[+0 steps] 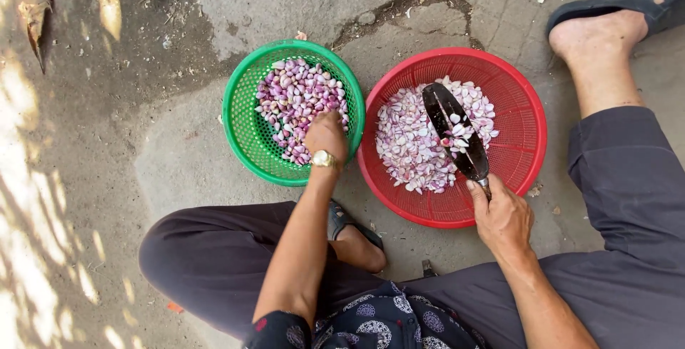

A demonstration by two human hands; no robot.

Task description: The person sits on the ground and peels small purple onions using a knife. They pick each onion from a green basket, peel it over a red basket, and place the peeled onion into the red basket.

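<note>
From the head view, your left hand [326, 135] dips into the green basket [242, 124], fingers curled among whole purple shallots [292, 95]; whether they clamp one you cannot tell. Your right hand [503, 217] is clamped on the knife [453, 131], its dark broad blade lying over pale slices [410, 142] in the red basket [524, 106]. Both baskets are plastic mesh on rough concrete floor [178, 156]. Keep the blade low and steady over the slices.

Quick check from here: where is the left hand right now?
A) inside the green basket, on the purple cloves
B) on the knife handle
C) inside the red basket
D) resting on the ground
A: the left hand reaches into the green basket, down on the purple cloves; the right hand has the knife over the red basket.
</note>
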